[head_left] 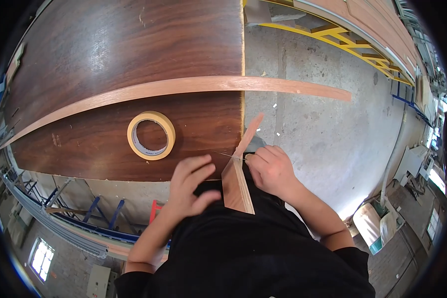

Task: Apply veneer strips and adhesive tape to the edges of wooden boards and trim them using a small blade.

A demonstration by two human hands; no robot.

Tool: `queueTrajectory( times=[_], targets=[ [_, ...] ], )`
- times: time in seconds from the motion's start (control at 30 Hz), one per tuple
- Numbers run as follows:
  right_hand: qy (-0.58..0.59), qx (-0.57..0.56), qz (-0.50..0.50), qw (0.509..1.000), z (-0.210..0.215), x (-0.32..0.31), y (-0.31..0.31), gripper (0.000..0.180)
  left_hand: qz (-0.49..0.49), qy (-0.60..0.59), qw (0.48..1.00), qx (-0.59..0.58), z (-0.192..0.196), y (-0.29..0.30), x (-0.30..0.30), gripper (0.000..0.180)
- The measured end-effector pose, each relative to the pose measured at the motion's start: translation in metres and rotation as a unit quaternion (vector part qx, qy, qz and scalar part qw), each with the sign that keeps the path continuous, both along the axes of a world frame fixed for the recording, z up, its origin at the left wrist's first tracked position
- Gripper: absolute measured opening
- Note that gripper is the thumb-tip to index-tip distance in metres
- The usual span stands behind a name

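My left hand [193, 183] is open, fingers apart, just left of a plywood piece [237, 191]; I cannot tell whether it touches the wood. This piece stands on edge against my black shirt, layered edge upward, and a narrow strip of wood [251, 131] sticks out from its far end past the table's corner. On the right side, my right hand [270, 169] is closed in a pinch on a thin, straight, wire-like piece [232, 156]. That thin piece crosses over the plywood toward the left; its exact kind is too small to tell.
A roll of masking tape [170, 136] lies on the dark wood-grain table [193, 44]. A long pale wood strip [198, 84] crosses the table and overhangs its right edge. Beyond are a yellow metal frame [333, 37] with boards and the concrete floor [323, 129].
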State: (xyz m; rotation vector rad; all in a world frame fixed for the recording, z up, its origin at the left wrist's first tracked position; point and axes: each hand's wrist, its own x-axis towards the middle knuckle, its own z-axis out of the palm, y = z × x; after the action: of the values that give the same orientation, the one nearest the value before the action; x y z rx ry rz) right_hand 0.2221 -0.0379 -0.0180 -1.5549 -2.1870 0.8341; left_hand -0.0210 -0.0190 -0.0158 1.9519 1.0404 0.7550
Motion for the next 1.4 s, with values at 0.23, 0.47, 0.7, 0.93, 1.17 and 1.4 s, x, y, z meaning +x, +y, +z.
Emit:
queueTrajectory(
  times=[0.23,0.47,0.7,0.93,1.17,1.4],
  targets=[
    [0.038,0.003,-0.008,0.999,-0.001,-0.004,0.006,0.009,-0.031,0.002,0.999,-0.032,0.027,-0.005,0.028,0.062],
    [0.121,-0.112,-0.105,0.981,0.006,0.012,0.014,0.009,0.084,0.036,0.995,-0.036,0.028,-0.026,0.008,0.042],
    [0.217,-0.091,-0.090,0.968,0.016,-0.008,0.040,0.012,0.236,-0.139,0.933,-0.232,0.012,-0.078,-0.021,0.039],
    [0.350,-0.334,-0.129,0.866,0.007,0.017,0.031,0.016,0.403,-0.277,0.823,-0.290,-0.014,-0.064,0.002,0.053],
    [0.380,-0.366,-0.114,0.842,0.033,0.052,0.004,0.014,0.414,0.266,0.858,0.146,0.010,-0.057,0.038,0.047],
    [0.429,-0.394,-0.043,0.811,0.042,0.064,-0.021,0.014,0.152,-0.259,0.921,-0.248,0.026,-0.059,0.117,0.023]
  ],
)
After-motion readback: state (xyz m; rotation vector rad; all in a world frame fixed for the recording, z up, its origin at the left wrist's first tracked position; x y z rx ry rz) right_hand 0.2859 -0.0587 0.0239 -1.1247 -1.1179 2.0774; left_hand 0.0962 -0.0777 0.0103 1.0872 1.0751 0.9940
